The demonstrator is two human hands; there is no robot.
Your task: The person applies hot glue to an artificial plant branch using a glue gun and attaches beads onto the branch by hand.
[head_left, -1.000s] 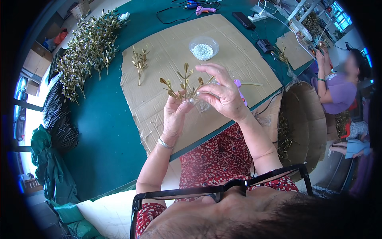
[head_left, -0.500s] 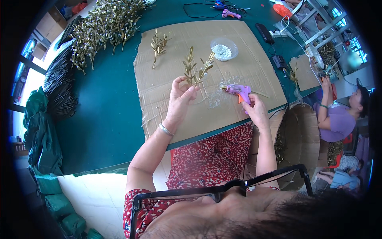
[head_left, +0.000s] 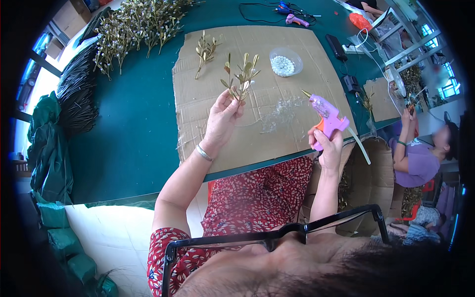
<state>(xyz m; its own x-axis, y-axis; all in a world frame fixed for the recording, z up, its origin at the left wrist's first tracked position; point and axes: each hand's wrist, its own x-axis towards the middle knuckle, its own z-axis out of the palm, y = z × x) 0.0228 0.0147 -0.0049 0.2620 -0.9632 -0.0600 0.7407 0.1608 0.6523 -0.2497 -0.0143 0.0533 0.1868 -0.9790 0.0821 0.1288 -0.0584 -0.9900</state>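
Observation:
My left hand [head_left: 223,118] pinches the stem of a gold artificial leaf sprig [head_left: 241,79], holding it upright above the cardboard sheet [head_left: 198,133]. In my right hand [head_left: 327,147] is a purple hot glue gun [head_left: 326,114] with an orange trigger, its nozzle tilted up and to the left. A translucent glue stick [head_left: 360,147] pokes out of its back end. Strings of dried clear glue [head_left: 282,114] lie on the cardboard between my hands. Beyond them stands a clear round bowl [head_left: 286,62] of white pearl beads. Another gold sprig [head_left: 205,53] lies at the cardboard's far left.
Finished-looking sprigs with pearls [head_left: 133,29] are heaped at the far left, beside a bundle of dark stems [head_left: 76,96]. A second glue gun [head_left: 297,20] with cords lies at the back. Black power adapters [head_left: 336,47] line the right side. A co-worker [head_left: 420,156] sits at right.
My right hand has lifted the glue gun up and to the right, away from the glue strings, and tipped its nozzle upward. The sprig in my left hand has turned.

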